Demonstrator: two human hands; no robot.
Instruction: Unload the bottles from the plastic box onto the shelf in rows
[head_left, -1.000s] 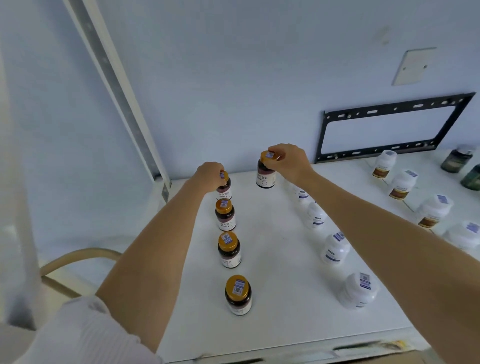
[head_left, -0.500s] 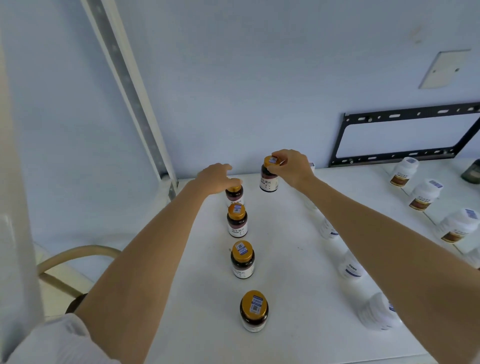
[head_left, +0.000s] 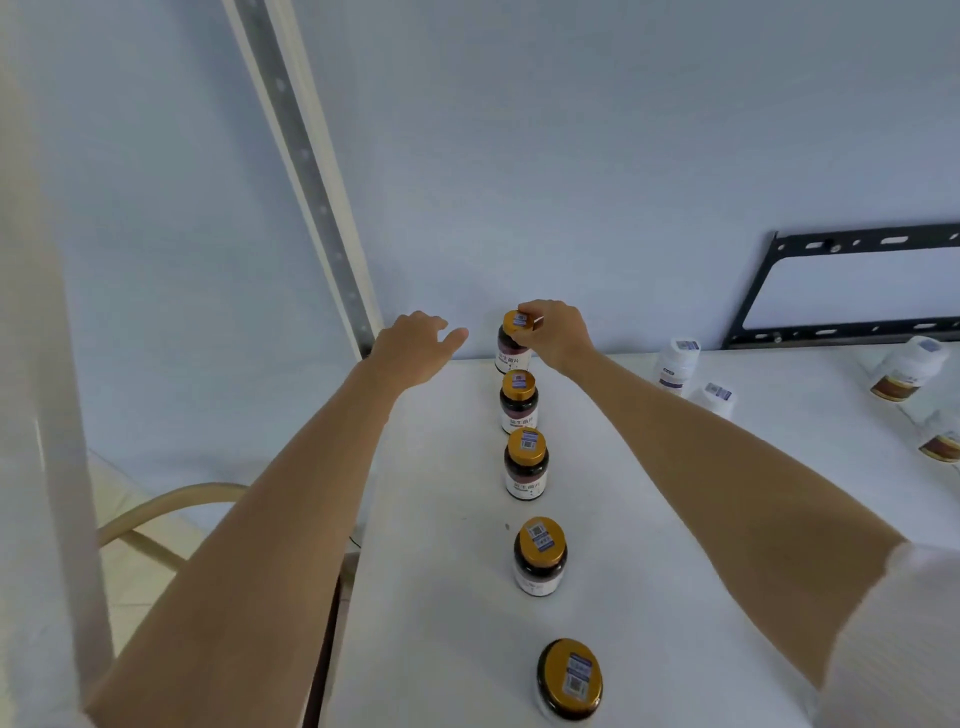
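— Where are the bottles standing relative to the shelf (head_left: 441, 597)?
— Five are lining up in one row (head_left: 525, 462) on it, running front to back. The right hand (head_left: 553, 332) is holding the rearmost bottle (head_left: 513, 343); the left hand (head_left: 415, 345) is hovering left of it.

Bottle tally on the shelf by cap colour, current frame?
Gold-capped brown bottles: 5
White-capped white bottles: 4 in view
Total: 9
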